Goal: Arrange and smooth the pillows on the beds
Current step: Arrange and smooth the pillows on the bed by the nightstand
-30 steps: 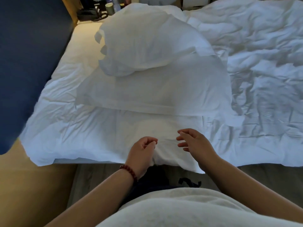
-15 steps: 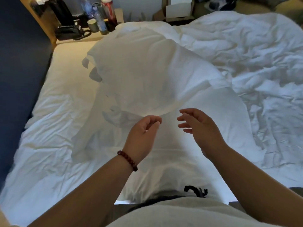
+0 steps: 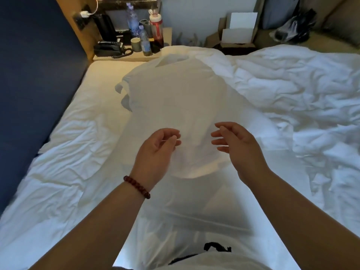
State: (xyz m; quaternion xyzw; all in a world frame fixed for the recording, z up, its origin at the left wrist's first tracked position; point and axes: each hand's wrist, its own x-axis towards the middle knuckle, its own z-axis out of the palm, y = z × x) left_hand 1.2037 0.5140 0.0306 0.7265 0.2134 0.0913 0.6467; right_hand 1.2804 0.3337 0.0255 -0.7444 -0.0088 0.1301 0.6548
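Hovering hands: both hands were raised above the bed, palms turned toward each other, fingers loosely curled and spread, grasping nothing.
Left hand (image 3: pixel 157 147): it sat at about 7 o'clock from the upper pillow's middle, released, over that pillow's near edge; whether it touched the cloth could not be told.
Right hand (image 3: pixel 236 145): it sat at about 5 o'clock from the same middle, released too, its fingertips pointing toward 9 o'clock.
Bracelet (image 3: pixel 137 187): a string of dark red beads circled the left wrist.
Upper pillow (image 3: pixel 175 100): white and plump, it lay on top of the lower one, its far end pointing to 12 o'clock near the bedside table, a loose flap of its case hanging at 9 o'clock.
Lower pillow (image 3: pixel 191 209): white and flatter, it lay on the bed under the upper one, its near part showing at 6 o'clock between the forearms.
Bed (image 3: pixel 64 152): a creased white sheet covered the mattress at 9 o'clock.
Duvet (image 3: pixel 292 90): rumpled white bedding was heaped at 2 to 3 o'clock, just beside the pillows.
Headboard (image 3: pixel 35 65): a dark blue panel ran along 9 to 10 o'clock.
Bedside table (image 3: pixel 136 57): at 11 o'clock it carried a black telephone (image 3: pixel 109 48), a grey cup (image 3: pixel 135 44), clear bottles (image 3: pixel 145 40) and a red-banded bottle (image 3: pixel 156 30).
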